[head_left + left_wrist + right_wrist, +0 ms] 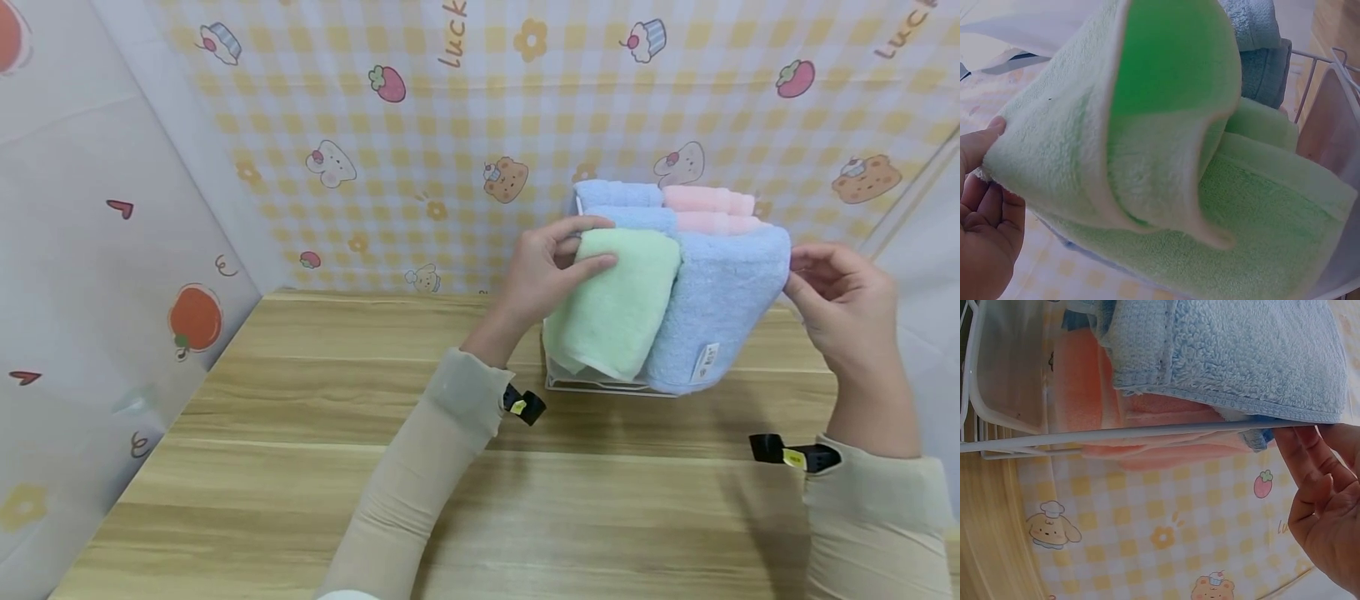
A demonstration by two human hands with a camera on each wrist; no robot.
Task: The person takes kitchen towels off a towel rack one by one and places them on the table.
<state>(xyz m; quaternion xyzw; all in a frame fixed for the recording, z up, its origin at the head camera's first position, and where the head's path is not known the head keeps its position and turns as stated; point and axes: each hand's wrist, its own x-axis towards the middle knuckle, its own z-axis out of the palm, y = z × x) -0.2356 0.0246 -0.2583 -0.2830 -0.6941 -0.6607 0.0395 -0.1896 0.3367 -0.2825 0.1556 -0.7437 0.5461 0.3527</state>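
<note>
A folded green towel [626, 300] stands at the front left of a white wire basket [592, 387]. My left hand [543, 271] pinches its upper left corner between thumb and fingers; the left wrist view shows the towel [1054, 150] draping in a loose fold from that hand [988, 250]. Beside it, a blue towel [723, 300] with a white label [705, 362] overhangs the basket's front. My right hand [851, 304] pinches its upper right corner, seen also in the right wrist view at the blue towel's [1254, 356] edge. The basket's inside is mostly hidden.
Behind stand folded blue towels [618, 193] and pink towels [708, 200]. A translucent plastic wall [1007, 369] shows inside the wire frame [1116, 434]. The basket is on a wooden table [337, 400], close to a yellow checked backdrop [450, 125].
</note>
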